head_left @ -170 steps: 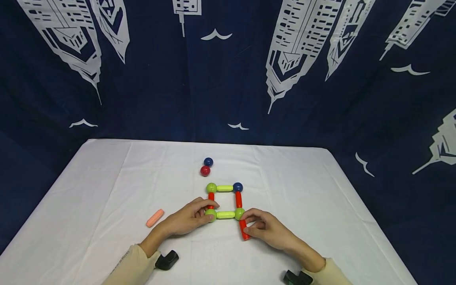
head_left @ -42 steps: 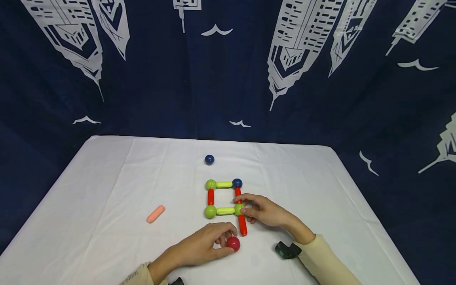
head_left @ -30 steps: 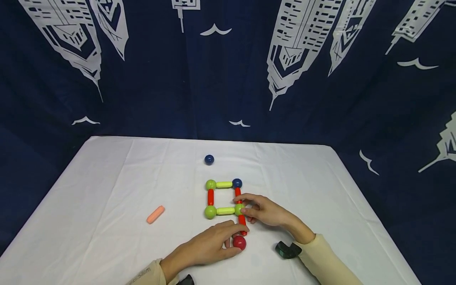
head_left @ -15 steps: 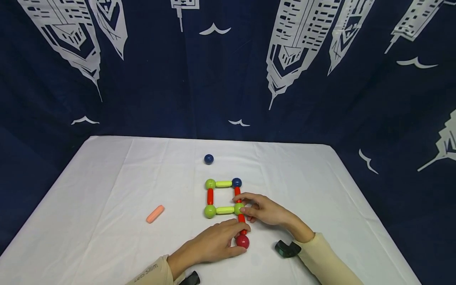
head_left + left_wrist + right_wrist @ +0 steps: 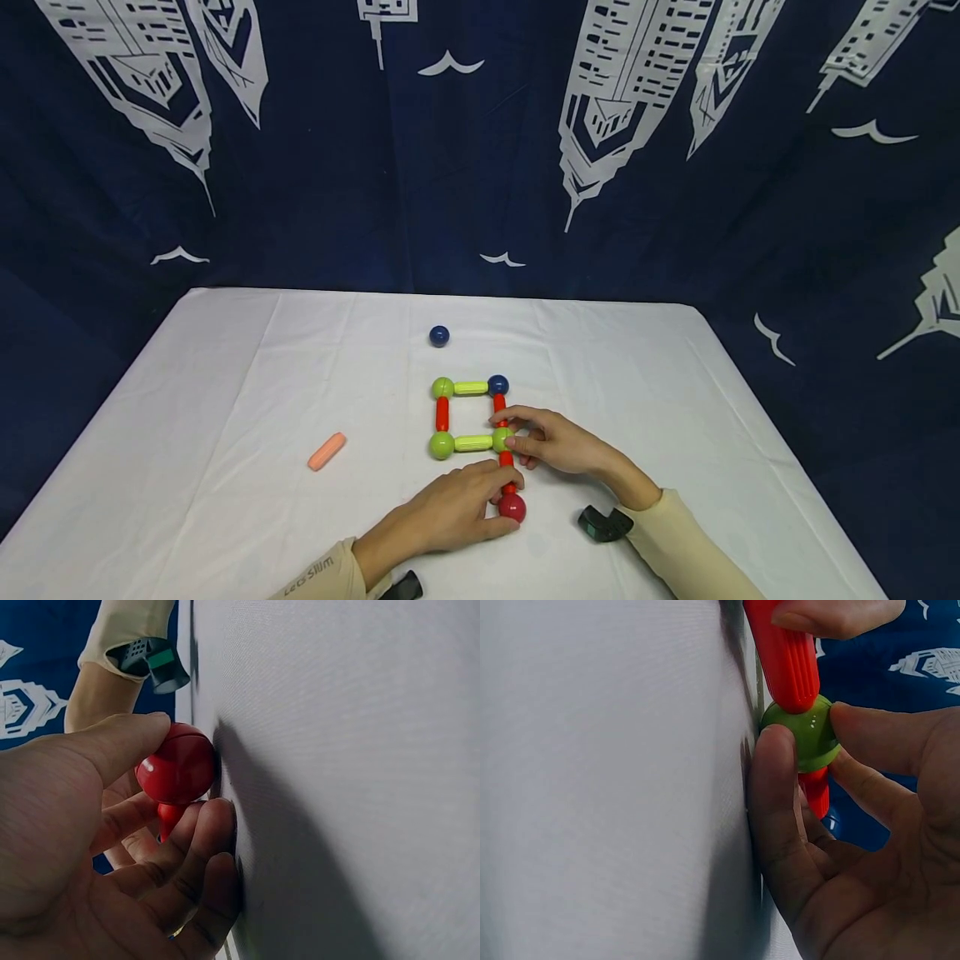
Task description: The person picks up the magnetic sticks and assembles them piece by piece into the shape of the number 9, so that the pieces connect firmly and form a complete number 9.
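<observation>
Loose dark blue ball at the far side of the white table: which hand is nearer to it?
Right. The right hand pinches the green corner ball of the square, closer to the loose dark blue ball. The left hand holds the red ball farther toward the near edge.

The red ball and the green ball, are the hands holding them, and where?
Yes. The left hand pinches the red ball by its sides. The right hand pinches the green ball by its sides too.
</observation>
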A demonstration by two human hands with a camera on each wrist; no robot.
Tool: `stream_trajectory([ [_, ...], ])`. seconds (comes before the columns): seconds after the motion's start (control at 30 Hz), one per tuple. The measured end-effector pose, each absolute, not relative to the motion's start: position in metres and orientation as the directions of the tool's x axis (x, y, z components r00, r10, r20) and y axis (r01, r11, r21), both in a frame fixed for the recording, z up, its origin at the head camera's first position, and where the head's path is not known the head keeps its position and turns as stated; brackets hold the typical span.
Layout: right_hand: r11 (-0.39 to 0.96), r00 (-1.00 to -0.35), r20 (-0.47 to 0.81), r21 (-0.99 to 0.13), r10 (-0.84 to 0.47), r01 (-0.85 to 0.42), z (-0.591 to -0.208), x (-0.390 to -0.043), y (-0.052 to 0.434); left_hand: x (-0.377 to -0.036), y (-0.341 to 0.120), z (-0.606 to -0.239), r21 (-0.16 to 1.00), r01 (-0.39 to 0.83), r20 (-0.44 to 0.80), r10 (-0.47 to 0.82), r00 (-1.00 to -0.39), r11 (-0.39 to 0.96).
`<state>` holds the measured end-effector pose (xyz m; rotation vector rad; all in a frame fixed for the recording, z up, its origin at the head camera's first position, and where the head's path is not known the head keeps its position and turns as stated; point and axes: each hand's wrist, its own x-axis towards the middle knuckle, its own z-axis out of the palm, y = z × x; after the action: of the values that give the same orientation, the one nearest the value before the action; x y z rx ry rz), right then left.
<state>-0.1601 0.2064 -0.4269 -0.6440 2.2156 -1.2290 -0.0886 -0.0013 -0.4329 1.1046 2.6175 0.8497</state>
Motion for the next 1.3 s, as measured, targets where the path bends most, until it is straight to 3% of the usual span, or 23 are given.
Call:
stream_trajectory([
  [0.5, 0.492, -0.770, -0.216, -0.859, -0.600, -0.143, -0.428, -0.160, 0.205, -0.088, -0.008, -0.430, 0.573, 0.592, 0.047, 0.699, -0.714, 0.566],
  [0.87, 0.518, -0.781, -0.237, -0.846, -0.578, -0.127, -0.428, -0.161, 0.204, -0.084, -0.051, -0.407, 0.627, 0.506, 0.066, 0.606, -0.793, 0.593],
  [1.17, 0.517, -0.773, -0.236, -0.845, -0.589, -0.137, -0.428, -0.161, 0.204, -0.088, -0.110, -0.397, 0.667, 0.526, 0.260, 0.497, -0.828, 0.528],
  [1.3, 0.518, -0.773, -0.240, -0.845, -0.588, -0.132, -0.428, -0.161, 0.204, -0.091, -0.137, -0.399, 0.650, 0.502, 0.296, 0.419, -0.858, 0.570],
])
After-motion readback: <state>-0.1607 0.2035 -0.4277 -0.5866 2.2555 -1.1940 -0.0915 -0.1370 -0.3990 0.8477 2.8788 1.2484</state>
